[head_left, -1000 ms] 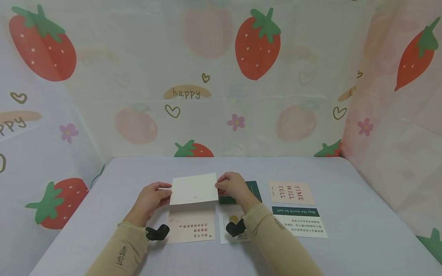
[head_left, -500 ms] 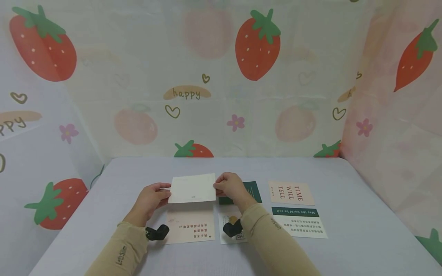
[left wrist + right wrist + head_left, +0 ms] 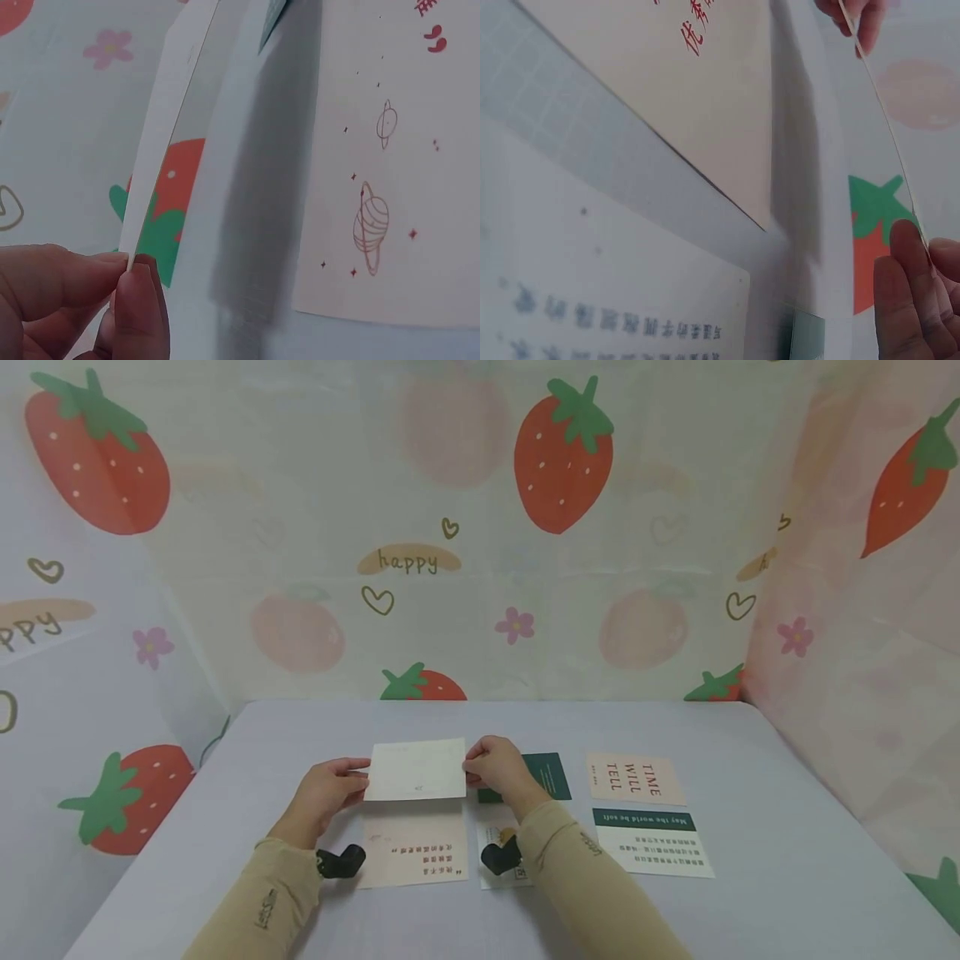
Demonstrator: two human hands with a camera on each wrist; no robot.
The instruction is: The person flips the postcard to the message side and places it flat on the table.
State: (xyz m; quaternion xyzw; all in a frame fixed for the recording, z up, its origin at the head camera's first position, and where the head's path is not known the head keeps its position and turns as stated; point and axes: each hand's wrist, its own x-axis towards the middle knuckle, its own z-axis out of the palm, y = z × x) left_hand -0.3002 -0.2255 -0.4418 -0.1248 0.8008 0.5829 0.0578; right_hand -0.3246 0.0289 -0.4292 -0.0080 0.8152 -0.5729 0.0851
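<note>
Two hands hold up a white card near the middle of the frame, a little below the centre. The side we see is nearly plain, with a tiny grey mark close to its bottom edge. The card is up off the table, and its edge looks thin from both wrists.

The left hand pinches the card's left end. In the left wrist view, the thumb and a finger press together at the lower left, with just the card between them. The right hand pinches the card's right end the same way. In the right wrist view, its thumb and fingers close on the edge at the lower right, and the left hand shows at the top.

A pink card with red writing lies flat just below the white one in the head view. From the left wrist, it has red ringed planets and little stars. To its right, a card with a gold spot is partly hidden by the right arm. A dark green card peeks out behind the right hand. Further right lie a "TIME WILL TELL" card and, below it, a card with a green stripe.
</note>
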